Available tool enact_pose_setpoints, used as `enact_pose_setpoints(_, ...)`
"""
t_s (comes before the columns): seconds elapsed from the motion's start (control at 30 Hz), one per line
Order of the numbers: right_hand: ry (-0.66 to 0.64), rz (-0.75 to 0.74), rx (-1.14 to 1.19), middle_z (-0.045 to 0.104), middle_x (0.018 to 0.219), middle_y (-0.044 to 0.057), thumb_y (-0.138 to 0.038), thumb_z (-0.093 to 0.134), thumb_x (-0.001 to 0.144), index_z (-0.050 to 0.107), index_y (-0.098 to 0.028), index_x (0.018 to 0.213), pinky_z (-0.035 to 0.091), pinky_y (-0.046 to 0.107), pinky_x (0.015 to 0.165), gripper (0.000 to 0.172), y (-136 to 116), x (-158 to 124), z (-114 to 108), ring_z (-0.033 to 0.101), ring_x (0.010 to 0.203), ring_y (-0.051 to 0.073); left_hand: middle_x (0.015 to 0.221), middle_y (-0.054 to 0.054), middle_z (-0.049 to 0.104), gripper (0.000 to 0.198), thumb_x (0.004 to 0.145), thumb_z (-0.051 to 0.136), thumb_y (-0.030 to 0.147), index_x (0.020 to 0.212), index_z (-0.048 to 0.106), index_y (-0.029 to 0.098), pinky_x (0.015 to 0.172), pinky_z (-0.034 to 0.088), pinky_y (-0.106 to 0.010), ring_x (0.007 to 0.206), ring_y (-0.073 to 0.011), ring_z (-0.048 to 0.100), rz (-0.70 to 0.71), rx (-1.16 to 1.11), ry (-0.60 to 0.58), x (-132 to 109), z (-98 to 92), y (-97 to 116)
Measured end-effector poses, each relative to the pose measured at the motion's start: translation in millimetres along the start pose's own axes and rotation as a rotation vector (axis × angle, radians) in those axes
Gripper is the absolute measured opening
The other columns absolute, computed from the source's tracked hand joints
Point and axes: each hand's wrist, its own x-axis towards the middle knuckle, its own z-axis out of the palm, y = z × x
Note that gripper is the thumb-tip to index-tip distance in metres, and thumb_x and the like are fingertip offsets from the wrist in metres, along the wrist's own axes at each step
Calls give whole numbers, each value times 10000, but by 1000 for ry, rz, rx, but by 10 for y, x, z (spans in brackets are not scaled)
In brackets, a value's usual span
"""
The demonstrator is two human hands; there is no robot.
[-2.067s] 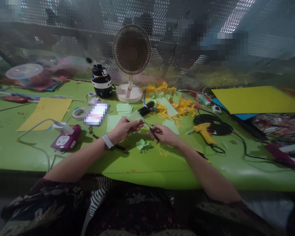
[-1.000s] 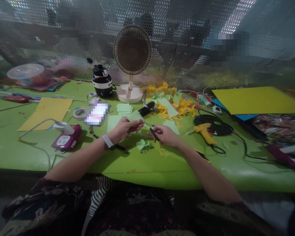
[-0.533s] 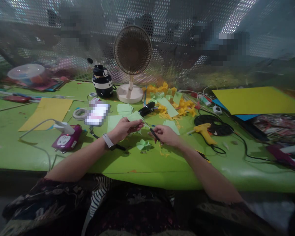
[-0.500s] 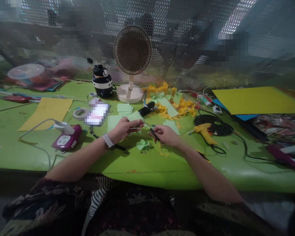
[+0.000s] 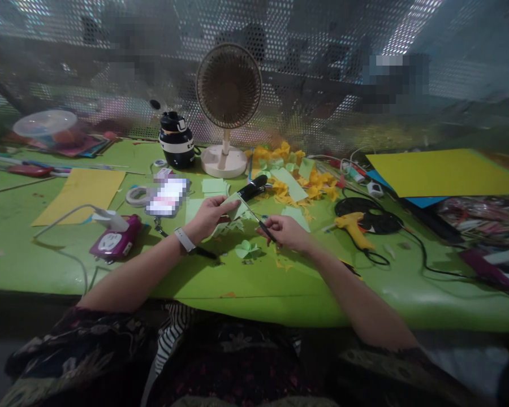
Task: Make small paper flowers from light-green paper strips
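My left hand [image 5: 207, 217] is closed on a pale green paper piece [image 5: 236, 208], pinched between thumb and fingers and held just above the table [image 5: 246, 285]. My right hand [image 5: 283, 232] grips the small scissors [image 5: 259, 224]; their blades point toward 10 o'clock and meet the paper's edge. Whether the blades are parted I cannot tell. A cut green paper flower [image 5: 246, 249] lies on the table at 6 o'clock from the paper, between both hands. The desk fan [image 5: 228, 90] stands at 12 o'clock, a black bottle [image 5: 176, 144] at 11 o'clock, and a yellow glue gun [image 5: 351, 224] lies at 3 o'clock, well apart.
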Motion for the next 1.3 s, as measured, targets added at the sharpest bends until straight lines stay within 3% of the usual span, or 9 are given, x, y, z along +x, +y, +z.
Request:
enact_pose_setpoints(0.5,-1,-21,7,643,621,-8,-696,800,633,595,-164,776,361,212,423,588,20,11,-4,478,461,70,700,4,655,359,632,910,393,763,708,127,577,467,-214,601,-75,578,-12,16,-14,6,7,-28)
enact_pose_setpoints(1.03,-11,2,20,654,578,-7,-677,818,631,593,-163,756,376,203,395,576,18,14,-5,462,406,58,639,25,582,313,686,877,343,678,646,132,519,393,-204,531,-50,496,-7,31,-43,0,30,-34)
enact_pose_setpoints(1.3,-17,-2,6,659,593,2,-675,806,657,613,-158,781,352,202,391,565,27,6,-25,470,414,63,682,3,631,271,719,860,327,716,670,134,556,451,-211,571,-63,540,-21,51,-42,-11,24,-24)
